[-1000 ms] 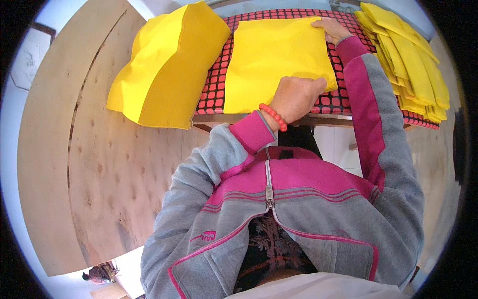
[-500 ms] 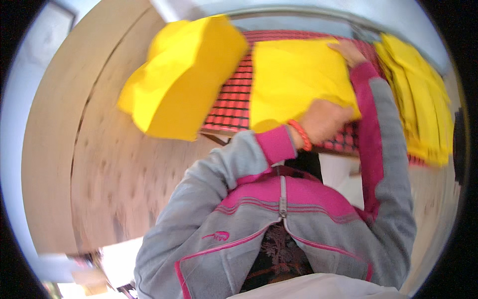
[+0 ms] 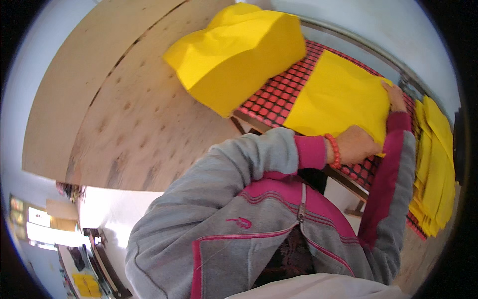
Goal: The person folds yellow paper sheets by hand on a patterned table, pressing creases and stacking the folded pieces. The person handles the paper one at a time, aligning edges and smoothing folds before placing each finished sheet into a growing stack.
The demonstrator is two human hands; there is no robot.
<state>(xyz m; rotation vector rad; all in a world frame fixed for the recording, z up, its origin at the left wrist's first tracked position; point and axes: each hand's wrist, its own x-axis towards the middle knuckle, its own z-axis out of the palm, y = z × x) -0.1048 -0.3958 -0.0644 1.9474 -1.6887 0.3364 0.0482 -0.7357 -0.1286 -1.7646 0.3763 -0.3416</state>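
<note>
Two hands in head view, left hand point(image 3: 355, 144) and right hand point(image 3: 396, 95), both at one yellow sheet point(image 3: 341, 94) lying flat on one red-checked table point(image 3: 269, 102). View swung since moment ago, table now slanting; hands at same corners, so handling seems unaltered. Left fingers curled, apparently gripping near right corner; right fingers on far one, pinching or pressing, can't tell. One red bracelet point(image 3: 334, 150), one bigger yellow piece point(image 3: 239, 55) left, one yellow stack point(image 3: 434, 164) right, layers uncountable.

Red-checked table point(image 3: 271, 99) — yellow sheets point(image 3: 341, 94) on top.
</note>
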